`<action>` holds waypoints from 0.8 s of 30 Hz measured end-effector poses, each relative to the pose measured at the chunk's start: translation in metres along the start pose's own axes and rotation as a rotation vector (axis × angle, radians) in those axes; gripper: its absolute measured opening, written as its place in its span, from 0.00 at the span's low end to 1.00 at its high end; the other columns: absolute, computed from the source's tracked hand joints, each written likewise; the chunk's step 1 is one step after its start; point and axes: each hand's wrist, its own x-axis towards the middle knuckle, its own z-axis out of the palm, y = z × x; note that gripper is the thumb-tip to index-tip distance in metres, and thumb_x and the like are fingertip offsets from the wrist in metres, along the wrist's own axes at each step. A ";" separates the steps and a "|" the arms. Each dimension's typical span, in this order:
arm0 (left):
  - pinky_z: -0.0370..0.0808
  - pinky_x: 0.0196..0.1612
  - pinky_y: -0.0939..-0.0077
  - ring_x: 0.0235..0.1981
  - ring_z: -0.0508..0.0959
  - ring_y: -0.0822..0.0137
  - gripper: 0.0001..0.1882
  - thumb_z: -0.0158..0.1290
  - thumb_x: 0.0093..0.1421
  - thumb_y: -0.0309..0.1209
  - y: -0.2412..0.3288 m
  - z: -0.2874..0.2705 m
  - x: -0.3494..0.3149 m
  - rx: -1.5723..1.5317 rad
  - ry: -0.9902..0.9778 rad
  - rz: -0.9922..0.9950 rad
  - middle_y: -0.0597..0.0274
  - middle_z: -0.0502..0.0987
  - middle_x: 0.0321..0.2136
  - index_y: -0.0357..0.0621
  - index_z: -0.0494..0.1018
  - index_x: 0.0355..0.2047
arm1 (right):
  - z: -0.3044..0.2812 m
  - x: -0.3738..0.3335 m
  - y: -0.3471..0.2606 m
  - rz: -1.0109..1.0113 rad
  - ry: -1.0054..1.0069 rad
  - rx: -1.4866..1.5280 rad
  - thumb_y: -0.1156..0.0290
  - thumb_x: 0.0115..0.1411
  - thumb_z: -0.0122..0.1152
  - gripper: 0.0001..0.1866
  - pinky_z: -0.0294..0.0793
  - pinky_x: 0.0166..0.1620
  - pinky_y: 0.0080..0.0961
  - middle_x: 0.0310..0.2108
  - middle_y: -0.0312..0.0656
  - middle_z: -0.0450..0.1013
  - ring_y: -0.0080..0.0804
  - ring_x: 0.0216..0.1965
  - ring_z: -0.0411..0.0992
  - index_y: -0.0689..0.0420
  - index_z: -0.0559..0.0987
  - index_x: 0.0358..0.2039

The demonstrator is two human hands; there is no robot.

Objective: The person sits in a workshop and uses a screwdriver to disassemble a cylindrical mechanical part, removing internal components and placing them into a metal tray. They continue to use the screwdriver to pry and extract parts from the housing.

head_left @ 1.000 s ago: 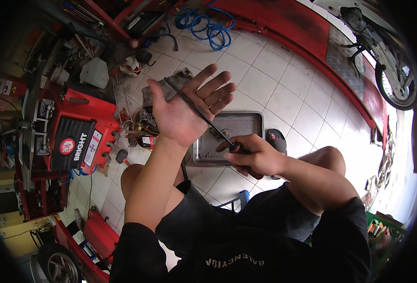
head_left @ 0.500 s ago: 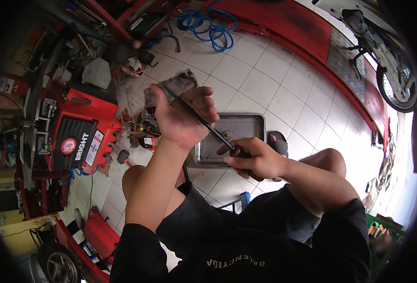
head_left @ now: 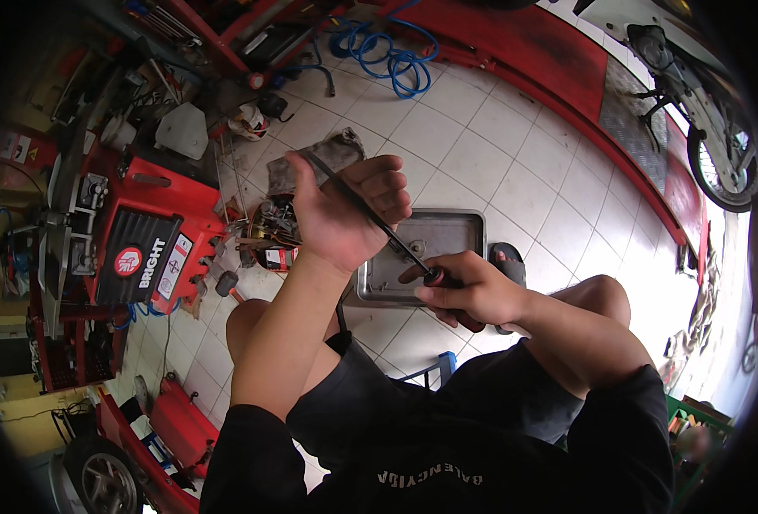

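My right hand (head_left: 482, 295) is closed around the red-and-black handle of a long tool with a slim dark shaft (head_left: 366, 208). Whether it is a screwdriver or a pry bar I cannot tell. The shaft slants up and left across my left hand (head_left: 340, 214), which is palm up, thumb out and fingers apart, not wrapped round it. Below both hands, a shallow metal tray (head_left: 482, 236) lies on the floor between my knees. In it are a small round metal part (head_left: 417, 246) and some tiny pieces.
A grey rag (head_left: 344, 150) and a heap of metal parts (head_left: 276, 218) lie left of the tray. Further left stands a red machine (head_left: 199, 231), with a mallet (head_left: 227, 284) beside it. Beyond are a coiled blue hose (head_left: 404, 64), a red lift platform (head_left: 524, 64) and a motorcycle (head_left: 687, 94).
Both hands and the tool have shifted slightly right in the picture, along with the surroundings. The right hand's hold on the handle and the left hand's open pose look the same.
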 end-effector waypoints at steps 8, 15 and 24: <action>0.74 0.60 0.49 0.52 0.79 0.41 0.65 0.32 0.55 0.81 0.000 0.003 0.002 0.001 -0.006 -0.012 0.33 0.77 0.51 0.21 0.65 0.60 | 0.001 -0.001 -0.008 0.023 -0.013 0.012 0.63 0.71 0.57 0.20 0.65 0.20 0.20 0.17 0.34 0.68 0.20 0.17 0.68 0.68 0.74 0.53; 0.59 0.72 0.54 0.69 0.62 0.46 0.62 0.42 0.57 0.76 -0.003 0.015 0.007 0.157 -0.034 0.017 0.37 0.58 0.68 0.30 0.49 0.71 | 0.001 -0.001 -0.008 0.015 -0.032 0.047 0.63 0.71 0.57 0.20 0.66 0.20 0.20 0.19 0.35 0.70 0.20 0.19 0.69 0.68 0.74 0.53; 0.44 0.77 0.59 0.76 0.43 0.51 0.69 0.48 0.52 0.77 -0.011 0.029 0.015 0.232 0.031 0.083 0.37 0.42 0.74 0.25 0.41 0.71 | -0.005 0.002 0.001 0.045 -0.084 0.208 0.61 0.66 0.65 0.20 0.67 0.20 0.19 0.23 0.39 0.73 0.22 0.22 0.73 0.69 0.77 0.42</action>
